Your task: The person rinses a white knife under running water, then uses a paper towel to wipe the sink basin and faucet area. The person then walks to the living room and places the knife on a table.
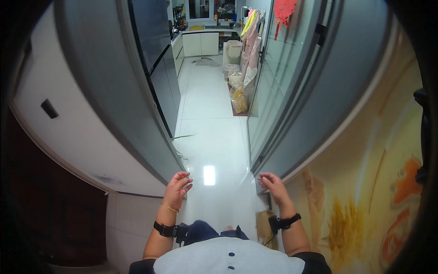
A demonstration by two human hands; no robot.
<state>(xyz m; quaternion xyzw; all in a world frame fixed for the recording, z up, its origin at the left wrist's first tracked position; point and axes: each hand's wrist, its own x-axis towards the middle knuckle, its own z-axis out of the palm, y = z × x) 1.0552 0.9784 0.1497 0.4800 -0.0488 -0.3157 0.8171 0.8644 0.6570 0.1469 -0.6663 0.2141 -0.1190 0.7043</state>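
Observation:
My left hand (179,186) is raised at waist height with its fingers loosely curled and apart, holding nothing. A gold bangle and a black strap with a small device circle that arm. Opposite it, my right hand (271,184) is also empty, fingers bent, with a black strapped device (284,222) on the forearm. Between the two hands lies the white tiled floor (215,144) of a kitchen doorway, with a bright light reflection on it. The left hand appears beside the grey door frame (113,85), the right one beside the frame's other side.
A dark refrigerator (150,41) stands left past the doorway. Right is a glass door (280,68) with a red ornament (284,12). Bagged items (239,101), a bin (234,49) and hanging aprons (250,44) line the right wall. A grey cloth (207,62) lies near white cabinets (200,44).

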